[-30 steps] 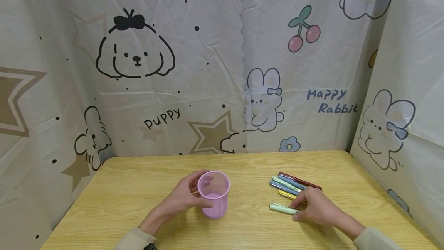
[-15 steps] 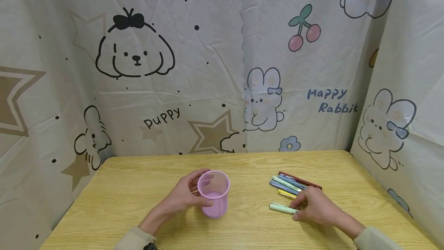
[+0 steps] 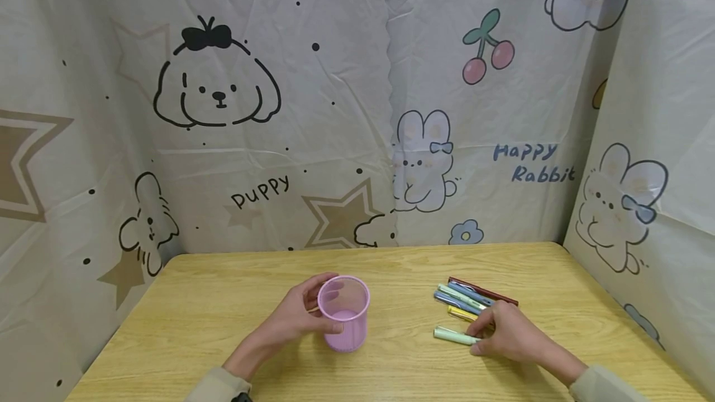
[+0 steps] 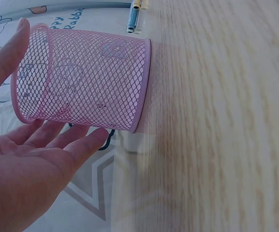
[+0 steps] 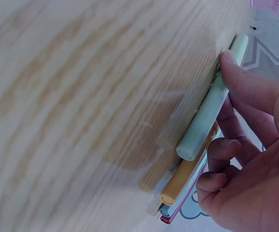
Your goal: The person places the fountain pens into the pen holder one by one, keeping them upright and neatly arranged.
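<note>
A pink mesh pen holder (image 3: 345, 327) stands upright on the table, its inside showing no pens. My left hand (image 3: 290, 315) holds it from the left, thumb in front and fingers behind; in the left wrist view the fingers lie along the mesh (image 4: 91, 77). Over on the right, my right hand (image 3: 511, 334) pinches a light green pen (image 3: 454, 335) that lies on the wood. The right wrist view shows the thumb on one side of that pen (image 5: 204, 113), with the ring and little fingers curled in.
Just behind the pinched pen lies a group of several pens: a yellow one (image 3: 461, 312), blue ones (image 3: 447, 299), another light green one (image 3: 454, 292) and a dark red one (image 3: 503, 296). A printed cloth (image 3: 329, 79) hangs around the wooden table (image 3: 234, 284).
</note>
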The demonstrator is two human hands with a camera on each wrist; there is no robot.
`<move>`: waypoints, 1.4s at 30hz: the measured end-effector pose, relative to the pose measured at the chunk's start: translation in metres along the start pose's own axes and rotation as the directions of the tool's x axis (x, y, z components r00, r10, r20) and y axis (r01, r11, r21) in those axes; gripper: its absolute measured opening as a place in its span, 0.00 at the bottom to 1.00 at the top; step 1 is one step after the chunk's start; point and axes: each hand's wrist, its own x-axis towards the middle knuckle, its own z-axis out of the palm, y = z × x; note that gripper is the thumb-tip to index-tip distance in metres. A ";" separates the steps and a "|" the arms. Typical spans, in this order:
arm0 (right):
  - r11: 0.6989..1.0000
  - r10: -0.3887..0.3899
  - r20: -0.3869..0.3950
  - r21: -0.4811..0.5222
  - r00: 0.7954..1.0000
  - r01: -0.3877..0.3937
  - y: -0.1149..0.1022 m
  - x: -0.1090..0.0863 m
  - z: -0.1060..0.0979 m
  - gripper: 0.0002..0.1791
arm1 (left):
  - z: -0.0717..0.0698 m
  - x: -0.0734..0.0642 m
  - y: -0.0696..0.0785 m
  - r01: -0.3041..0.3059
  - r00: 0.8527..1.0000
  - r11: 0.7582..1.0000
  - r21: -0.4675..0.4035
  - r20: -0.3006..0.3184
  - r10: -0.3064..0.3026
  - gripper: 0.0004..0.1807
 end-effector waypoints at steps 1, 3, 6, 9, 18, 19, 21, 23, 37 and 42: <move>1.000 0.001 -0.002 0.000 1.000 -0.001 0.000 0.000 0.000 0.10 | 0.000 0.000 0.000 -0.001 1.000 1.000 0.001 0.000 0.001 0.52; 1.000 0.003 -0.004 0.002 1.000 -0.003 0.000 0.000 0.001 0.10 | 0.000 0.000 -0.001 -0.001 1.000 1.000 -0.001 0.002 0.001 0.52; 1.000 0.009 -0.005 0.005 1.000 -0.009 0.000 0.000 0.001 0.10 | 0.000 0.000 -0.002 0.004 1.000 1.000 -0.003 0.001 -0.004 0.52; 1.000 0.013 -0.004 0.005 1.000 -0.013 0.001 0.000 0.001 0.10 | 0.000 0.001 -0.002 0.018 1.000 1.000 -0.005 -0.002 -0.018 0.52; 1.000 0.005 -0.007 0.012 1.000 -0.005 0.001 -0.001 0.005 0.09 | 0.001 0.000 -0.004 -0.001 1.000 1.000 -0.007 0.001 0.001 0.52; 1.000 0.003 -0.007 0.012 1.000 -0.003 0.000 -0.001 0.005 0.09 | 0.000 0.000 -0.004 0.000 1.000 1.000 -0.007 0.000 0.000 0.52; 1.000 0.000 -0.009 0.012 1.000 0.000 0.000 -0.001 0.005 0.09 | 0.000 0.001 -0.005 0.003 1.000 1.000 -0.005 -0.002 -0.003 0.52; 1.000 -0.004 -0.011 0.014 1.000 0.004 0.000 -0.001 0.005 0.09 | 0.000 0.001 -0.006 0.010 1.000 1.000 -0.002 -0.005 -0.010 0.52; 0.996 0.050 0.004 0.079 0.999 -0.050 -0.008 0.001 0.000 0.09 | 0.000 0.000 -0.002 -0.003 1.000 1.000 -0.005 0.001 0.003 0.52; 0.992 0.066 0.006 0.111 0.998 -0.066 -0.015 0.004 -0.001 0.08 | -0.001 0.000 -0.003 -0.008 1.000 1.000 -0.006 0.004 0.008 0.52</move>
